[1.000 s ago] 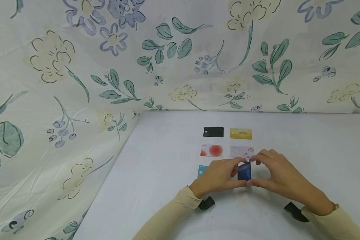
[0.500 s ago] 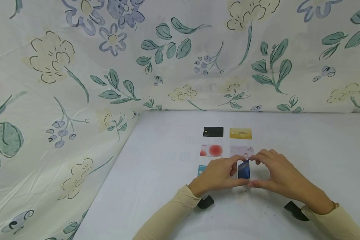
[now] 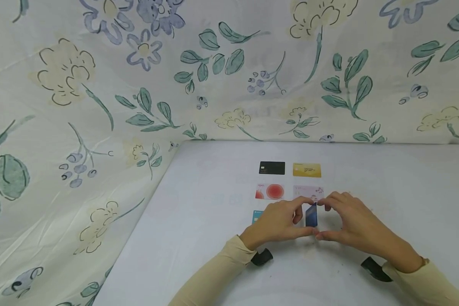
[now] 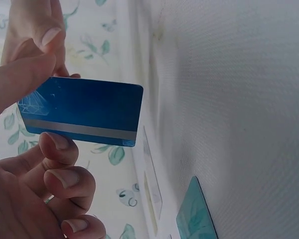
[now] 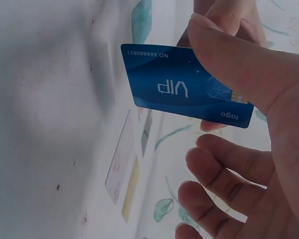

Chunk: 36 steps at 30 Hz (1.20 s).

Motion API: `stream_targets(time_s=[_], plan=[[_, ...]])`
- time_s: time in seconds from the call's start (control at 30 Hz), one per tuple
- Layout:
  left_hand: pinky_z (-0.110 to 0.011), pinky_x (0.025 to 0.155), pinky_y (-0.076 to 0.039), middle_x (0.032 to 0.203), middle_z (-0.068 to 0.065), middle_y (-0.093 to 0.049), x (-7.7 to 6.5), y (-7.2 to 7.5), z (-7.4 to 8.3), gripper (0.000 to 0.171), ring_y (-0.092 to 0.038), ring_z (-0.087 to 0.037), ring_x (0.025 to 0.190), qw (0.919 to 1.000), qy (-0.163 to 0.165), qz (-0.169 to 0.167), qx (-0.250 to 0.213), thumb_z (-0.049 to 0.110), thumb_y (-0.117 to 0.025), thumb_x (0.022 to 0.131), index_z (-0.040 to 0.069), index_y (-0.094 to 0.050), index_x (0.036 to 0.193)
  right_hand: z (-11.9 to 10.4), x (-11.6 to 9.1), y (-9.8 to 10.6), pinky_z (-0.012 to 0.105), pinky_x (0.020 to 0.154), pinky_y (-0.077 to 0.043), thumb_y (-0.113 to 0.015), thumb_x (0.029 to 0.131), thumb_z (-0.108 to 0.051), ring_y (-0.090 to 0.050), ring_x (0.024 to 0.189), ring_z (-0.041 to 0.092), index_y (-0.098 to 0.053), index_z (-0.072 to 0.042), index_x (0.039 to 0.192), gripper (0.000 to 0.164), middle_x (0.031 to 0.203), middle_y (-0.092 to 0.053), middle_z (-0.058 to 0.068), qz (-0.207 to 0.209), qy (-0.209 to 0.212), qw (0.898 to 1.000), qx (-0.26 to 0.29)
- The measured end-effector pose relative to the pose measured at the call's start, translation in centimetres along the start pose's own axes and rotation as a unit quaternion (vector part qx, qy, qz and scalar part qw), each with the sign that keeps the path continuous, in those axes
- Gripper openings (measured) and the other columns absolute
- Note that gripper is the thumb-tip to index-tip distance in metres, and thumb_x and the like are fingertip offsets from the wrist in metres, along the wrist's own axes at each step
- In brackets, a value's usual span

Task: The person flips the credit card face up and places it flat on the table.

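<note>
My left hand [image 3: 279, 221] pinches a blue VIP card [image 3: 311, 216] by opposite edges, between thumb and index finger. It stands upright above the table. In the left wrist view, the card's back with a silver stripe [image 4: 84, 130] shows. The right wrist view shows its front [image 5: 159, 82], with "VIP", "logo" and a chip. My right hand [image 3: 355, 225] is beside the card, thumb and fingers spread around its edge. Its fingers [image 5: 229, 159] stand apart from the card in the right wrist view; the thumb overlaps it, and contact is unclear.
Behind the hands lie a black card [image 3: 272, 168], a gold card [image 3: 307, 170], a card with a red circle [image 3: 270, 191] and a pale pink card [image 3: 307, 192]. A light blue card [image 3: 257, 216] is partly hidden by my left hand. Floral cloth [image 3: 233, 85] borders the white table [image 3: 199, 212].
The blue card has turned more edge-on to the head view and risen slightly. My right fingertips are now a little farther from it. The cards on the table have not moved.
</note>
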<state>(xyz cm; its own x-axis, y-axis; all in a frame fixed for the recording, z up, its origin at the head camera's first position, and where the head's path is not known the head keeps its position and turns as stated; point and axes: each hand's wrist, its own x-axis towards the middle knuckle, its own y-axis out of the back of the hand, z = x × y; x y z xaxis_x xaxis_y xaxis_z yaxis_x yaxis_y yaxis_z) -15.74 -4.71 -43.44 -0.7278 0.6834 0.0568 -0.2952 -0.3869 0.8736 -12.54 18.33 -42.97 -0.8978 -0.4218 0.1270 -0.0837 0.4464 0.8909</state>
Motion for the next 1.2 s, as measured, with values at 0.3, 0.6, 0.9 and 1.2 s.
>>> stream_targets(time_s=[0.3,0.6,0.9,1.2], plan=[[-0.014,0.053,-0.030,0.074,0.011,-0.052,-0.1,0.1,0.0,0.062,-0.041,0.001,0.060,0.9999,0.006,-0.007,-0.012,0.053,-0.075,0.089,0.023,-0.054,0.138,0.3,0.2,-0.6,0.042,0.083,-0.048,-0.094,0.066,-0.053,-0.055,0.099,0.018,-0.069,-0.014,0.126,0.075,0.109,-0.067,-0.004,0.011,0.014,1.000,0.003],[-0.014,0.054,-0.031,0.074,0.011,-0.053,-0.1,-0.1,0.1,0.059,-0.042,0.002,0.061,0.9996,0.002,-0.002,-0.027,0.051,-0.076,0.089,0.024,-0.055,0.137,0.3,0.2,-1.5,0.041,0.083,-0.047,-0.095,0.065,-0.052,-0.055,0.097,0.017,-0.070,-0.013,0.121,0.073,0.105,-0.066,-0.004,0.016,0.006,1.000,0.010],[-0.014,0.054,-0.031,0.075,0.011,-0.052,-0.2,-0.2,0.2,0.059,-0.042,0.002,0.061,0.9990,0.001,-0.001,-0.045,0.050,-0.077,0.089,0.024,-0.055,0.137,0.3,0.2,-2.1,0.040,0.080,-0.046,-0.095,0.065,-0.050,-0.055,0.093,0.016,-0.070,-0.014,0.112,0.065,0.100,-0.066,-0.005,0.034,0.023,0.999,0.007],[-0.014,0.055,-0.032,0.075,0.011,-0.053,-0.3,-0.3,0.1,0.060,-0.042,0.002,0.062,0.9981,-0.001,0.000,-0.062,0.049,-0.077,0.089,0.023,-0.055,0.137,0.2,0.1,-2.5,0.035,0.076,-0.043,-0.096,0.064,-0.045,-0.051,0.088,0.013,-0.069,-0.013,0.107,0.060,0.095,-0.063,-0.006,0.043,0.033,0.999,0.000]])
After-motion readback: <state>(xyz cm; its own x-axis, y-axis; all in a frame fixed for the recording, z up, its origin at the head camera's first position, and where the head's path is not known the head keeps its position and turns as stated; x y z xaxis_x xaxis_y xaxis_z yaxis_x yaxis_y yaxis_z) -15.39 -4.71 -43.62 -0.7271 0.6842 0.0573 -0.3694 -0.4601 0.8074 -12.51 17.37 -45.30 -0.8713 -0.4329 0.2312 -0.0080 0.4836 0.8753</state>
